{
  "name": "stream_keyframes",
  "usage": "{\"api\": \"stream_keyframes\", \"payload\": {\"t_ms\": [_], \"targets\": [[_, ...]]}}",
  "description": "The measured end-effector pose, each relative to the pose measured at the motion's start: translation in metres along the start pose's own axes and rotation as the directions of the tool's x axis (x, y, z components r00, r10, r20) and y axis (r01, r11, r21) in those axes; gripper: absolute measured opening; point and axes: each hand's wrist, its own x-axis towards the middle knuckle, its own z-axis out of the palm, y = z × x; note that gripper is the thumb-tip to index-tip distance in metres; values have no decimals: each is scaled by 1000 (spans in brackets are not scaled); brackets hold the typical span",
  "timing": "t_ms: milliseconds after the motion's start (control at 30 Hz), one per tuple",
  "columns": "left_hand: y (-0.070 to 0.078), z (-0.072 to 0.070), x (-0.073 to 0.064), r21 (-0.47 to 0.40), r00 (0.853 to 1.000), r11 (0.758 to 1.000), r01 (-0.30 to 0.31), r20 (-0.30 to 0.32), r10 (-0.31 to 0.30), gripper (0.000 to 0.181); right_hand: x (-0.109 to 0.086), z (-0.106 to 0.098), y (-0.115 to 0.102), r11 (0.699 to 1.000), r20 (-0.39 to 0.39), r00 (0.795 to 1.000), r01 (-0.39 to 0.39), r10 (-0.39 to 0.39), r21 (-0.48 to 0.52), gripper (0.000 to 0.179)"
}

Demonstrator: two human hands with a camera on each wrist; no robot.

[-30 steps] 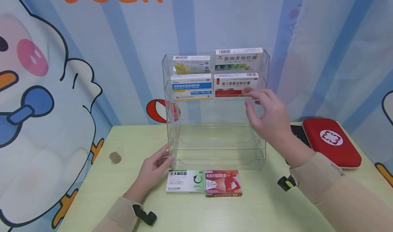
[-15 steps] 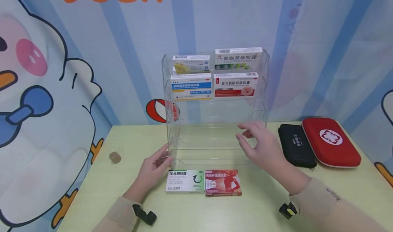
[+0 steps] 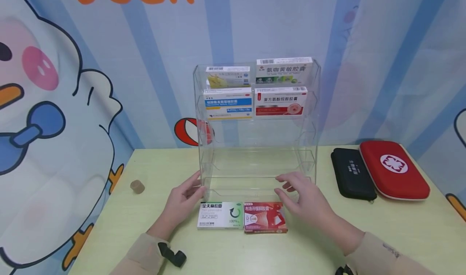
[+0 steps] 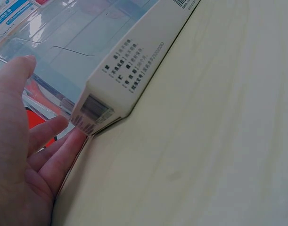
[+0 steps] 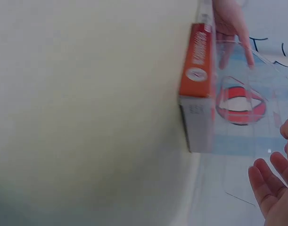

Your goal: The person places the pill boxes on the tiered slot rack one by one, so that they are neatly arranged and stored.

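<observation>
A clear display rack (image 3: 258, 178) stands on the table with four tiers of ledges, its upper two holding medicine boxes. My left hand (image 3: 183, 200) rests against the rack's lower left corner, thumb at the front and fingers loosely extended along the side. In front of the rack lie a white-and-green medicine box (image 3: 220, 215) and a red medicine box (image 3: 265, 217), side by side and flat. My right hand (image 3: 303, 198) hovers just right of the red box, thumb and fingers apart with nothing between them. In the right wrist view, its fingertips (image 5: 259, 174) are near the red box's end.
On the upper tiers sit a yellow-and-white box (image 3: 228, 77), a white-and-green one (image 3: 284, 72), a blue-and-white one (image 3: 228, 104) and a red-and-white one (image 3: 280, 102). Black (image 3: 353, 173) and red (image 3: 393, 168) zip cases lie at right, a small brown cylinder (image 3: 137, 186) at left.
My right hand has left the red-and-white box on the second tier and come down beside the red box on the table. The left hand has stayed at the rack.
</observation>
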Motion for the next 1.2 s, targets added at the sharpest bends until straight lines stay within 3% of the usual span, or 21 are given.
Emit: {"api": "stream_keyframes", "payload": {"t_ms": [267, 533, 733, 1200], "targets": [[1, -1, 0, -5, 1000, 1000, 16, 4, -16, 61, -22, 14, -3, 992, 139, 982, -129, 128, -4, 34], [0, -2, 0, -5, 1000, 1000, -6, -1, 6, 60, -31, 19, -3, 994, 163, 983, -65, 79, -88, 35], [-1, -1, 0, -1, 1000, 1000, -4, -2, 4, 60, -37, 20, -4, 989, 198, 975, -78, 102, -125, 41], [0, -1, -1, -4, 1000, 1000, -4, 5, 4, 61, -42, 11, -9, 967, 308, 921, -197, 239, -162, 49]]}}
